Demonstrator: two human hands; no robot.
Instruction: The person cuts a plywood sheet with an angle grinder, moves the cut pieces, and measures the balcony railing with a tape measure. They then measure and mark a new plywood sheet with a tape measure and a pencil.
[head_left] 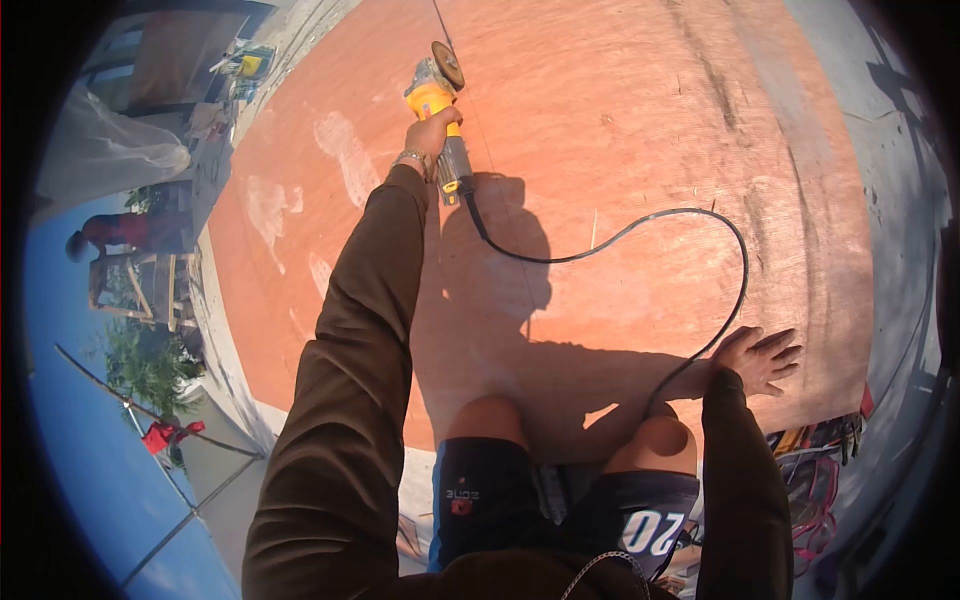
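My left hand (432, 135) is wrapped round the body of a yellow and grey angle grinder (430, 98), arm stretched far forward. The grinder's round disc (448, 66) stands on edge close to a thin dark line on the reddish plywood sheet (620, 130). From the grinder's rear a black cord (640, 220) curves across the sheet to the right and back toward my knees. My right hand (756, 358) lies flat on the plywood near its right edge, fingers spread, holding nothing.
Another person (130, 232) is at the far left by a wooden frame (145, 290). Tools and pink straps (820, 500) lie beyond the sheet's lower right edge. Footprint-like pale marks (347, 155) show on the plywood. A red cloth (170, 436) hangs on a pole at lower left.
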